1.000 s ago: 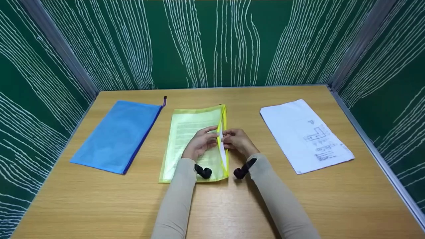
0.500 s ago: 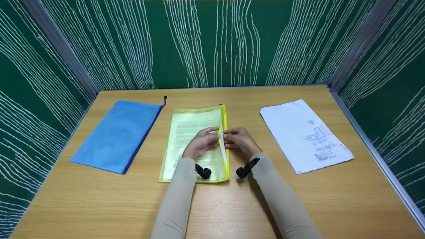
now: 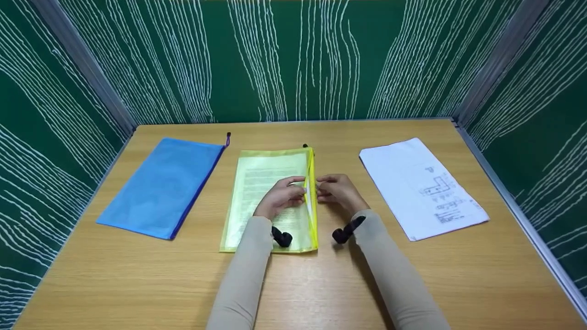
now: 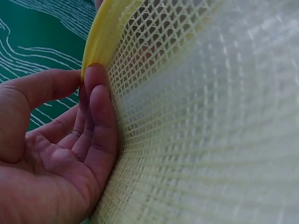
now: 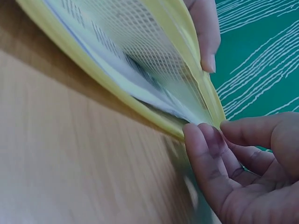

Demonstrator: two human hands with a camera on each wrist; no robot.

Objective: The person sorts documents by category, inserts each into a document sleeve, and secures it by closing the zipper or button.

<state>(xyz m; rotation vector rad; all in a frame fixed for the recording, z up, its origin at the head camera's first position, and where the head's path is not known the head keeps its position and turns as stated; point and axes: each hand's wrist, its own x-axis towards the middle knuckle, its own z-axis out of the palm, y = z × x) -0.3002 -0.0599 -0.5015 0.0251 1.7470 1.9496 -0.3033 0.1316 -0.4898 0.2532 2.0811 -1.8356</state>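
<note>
A yellow mesh zipper pouch (image 3: 250,197) lies in the middle of the table in the head view, printed sheets showing through its front. Along its right side the mouth gapes, and white paper (image 5: 140,91) is visible inside in the right wrist view. My left hand (image 3: 282,197) rests over the pouch and pinches the yellow zipper edge (image 4: 96,44) between thumb and fingers. Just right of the mouth is my right hand (image 3: 341,192), its fingers loosely bent and nothing seen between them. In the head view its fingertips look slightly apart from the edge.
A blue zipper pouch (image 3: 160,188) lies slanted on the left of the wooden table (image 3: 293,293). On the right is a stack of white paper (image 3: 399,183) with a printed drawing. Green panels (image 3: 316,59) with white lines stand around the back and sides.
My right hand has drawn back to the right, off the pouch's edge. The mouth has narrowed as its edge shifted slightly right. My left hand has barely moved.
</note>
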